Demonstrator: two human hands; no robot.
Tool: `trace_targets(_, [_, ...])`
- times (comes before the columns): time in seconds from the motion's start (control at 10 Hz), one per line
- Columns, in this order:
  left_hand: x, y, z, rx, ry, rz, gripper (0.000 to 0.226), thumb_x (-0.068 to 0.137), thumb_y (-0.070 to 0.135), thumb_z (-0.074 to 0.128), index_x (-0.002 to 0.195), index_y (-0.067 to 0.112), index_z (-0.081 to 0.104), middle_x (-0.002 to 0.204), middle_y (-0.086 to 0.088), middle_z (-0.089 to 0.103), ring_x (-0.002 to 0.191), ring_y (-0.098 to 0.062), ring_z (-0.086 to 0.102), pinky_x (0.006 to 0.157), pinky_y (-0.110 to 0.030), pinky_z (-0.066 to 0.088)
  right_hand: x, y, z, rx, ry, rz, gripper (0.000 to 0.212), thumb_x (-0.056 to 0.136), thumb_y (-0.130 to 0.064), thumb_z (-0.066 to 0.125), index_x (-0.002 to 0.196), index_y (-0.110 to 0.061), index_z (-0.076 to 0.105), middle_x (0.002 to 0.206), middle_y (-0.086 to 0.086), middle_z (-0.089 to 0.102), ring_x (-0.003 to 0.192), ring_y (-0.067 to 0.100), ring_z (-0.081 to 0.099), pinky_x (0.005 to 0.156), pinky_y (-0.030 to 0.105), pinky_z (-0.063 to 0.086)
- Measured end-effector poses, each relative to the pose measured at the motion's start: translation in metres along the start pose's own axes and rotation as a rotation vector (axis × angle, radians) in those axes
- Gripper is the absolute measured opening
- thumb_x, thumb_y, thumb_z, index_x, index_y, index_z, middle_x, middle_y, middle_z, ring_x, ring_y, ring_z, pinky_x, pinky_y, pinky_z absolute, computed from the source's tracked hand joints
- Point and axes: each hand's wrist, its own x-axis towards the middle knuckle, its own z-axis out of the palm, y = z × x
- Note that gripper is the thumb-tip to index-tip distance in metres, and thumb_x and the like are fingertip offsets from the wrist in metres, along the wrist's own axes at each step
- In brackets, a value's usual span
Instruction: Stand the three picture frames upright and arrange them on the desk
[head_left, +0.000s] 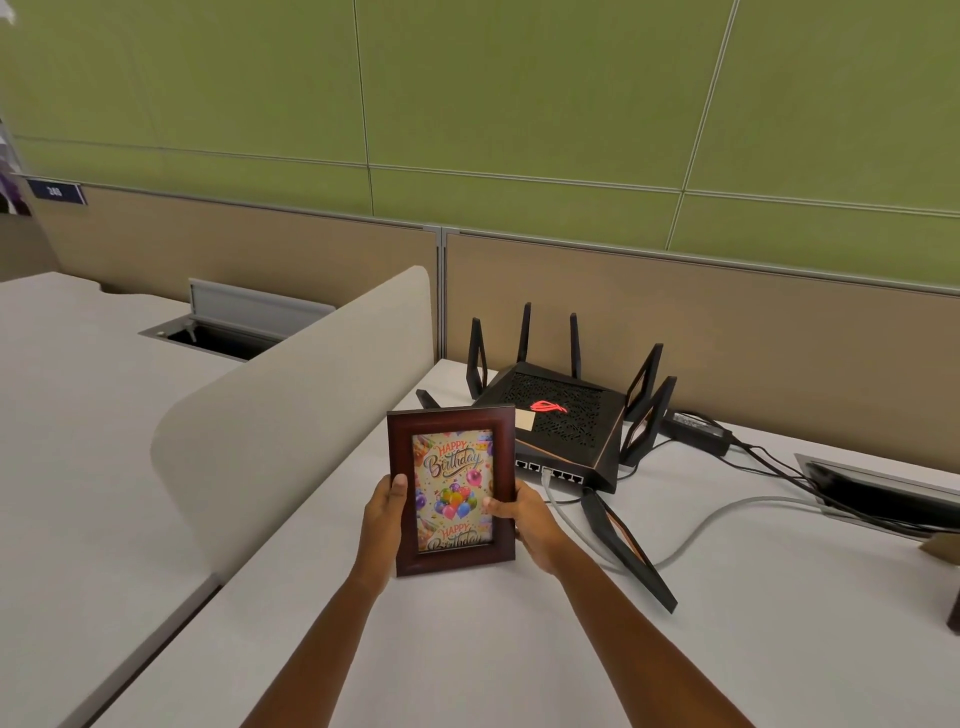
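In the head view, a dark wooden picture frame (451, 488) stands upright in portrait position just below the centre of the picture, its lower edge at or just above the white desk (467, 649) (whether it touches cannot be told). It holds a "Happy Birthday" card with coloured balloons, facing the camera. The left hand (383, 512) grips the frame's left side, thumb pressed on the front of the moulding and the other fingers hidden behind it. The right hand (527, 525) grips the right side, its thumb lying across the front edge onto the glass, the remaining fingers curled out of sight behind; both hands are closed on the frame. Both bare forearms run in from the bottom edge. Just behind the frame, right of centre, sits a black router (558, 421) with upright antennas and a red glowing logo; a grey cable (717, 519) loops from its ports toward the right edge. A curved beige divider (291, 415) rises at centre left, beside the frame. Green wall panels (467, 93) fill the upper half.
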Motion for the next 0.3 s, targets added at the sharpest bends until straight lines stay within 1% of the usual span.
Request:
trace_targets(0.1, [-0.005, -0.006, 0.000, 0.071, 0.027, -0.029, 0.035, 0.095, 0.024, 0.037, 0.123, 0.004, 0.041, 0.121, -0.018, 0.056, 0.104, -0.029, 0.058, 0.083, -0.038, 0.051, -0.005, 0.008, 0.001, -0.112, 0.047, -0.050, 0.042, 0.085, -0.004, 0.058, 0.123, -0.008, 0.042, 0.126, 0.014, 0.056, 0.101, 0.019, 0.058, 0.071, 0.018, 0.055])
trace_targets(0.2, [-0.012, -0.015, -0.001, 0.105, 0.060, -0.077, 0.043, 0.093, 0.023, 0.043, 0.129, 0.004, 0.033, 0.130, -0.022, 0.050, 0.115, -0.037, 0.052, 0.094, -0.046, 0.048, -0.014, 0.018, -0.005, -0.239, 0.102, -0.059, 0.061, 0.082, -0.014, 0.064, 0.134, -0.010, 0.031, 0.135, 0.017, 0.049, 0.115, 0.025, 0.053, 0.095, 0.037, 0.048])
trace_targets(0.3, [-0.022, -0.028, -0.003, 0.238, 0.130, -0.121, 0.052, 0.092, 0.023, 0.047, 0.134, 0.003, 0.026, 0.136, -0.024, 0.045, 0.120, -0.039, 0.048, 0.097, -0.047, 0.044, -0.031, 0.033, -0.010, -0.391, 0.184, -0.045, 0.072, 0.084, -0.019, 0.062, 0.141, -0.008, 0.019, 0.144, 0.018, 0.036, 0.132, 0.029, 0.038, 0.105, 0.039, 0.036])
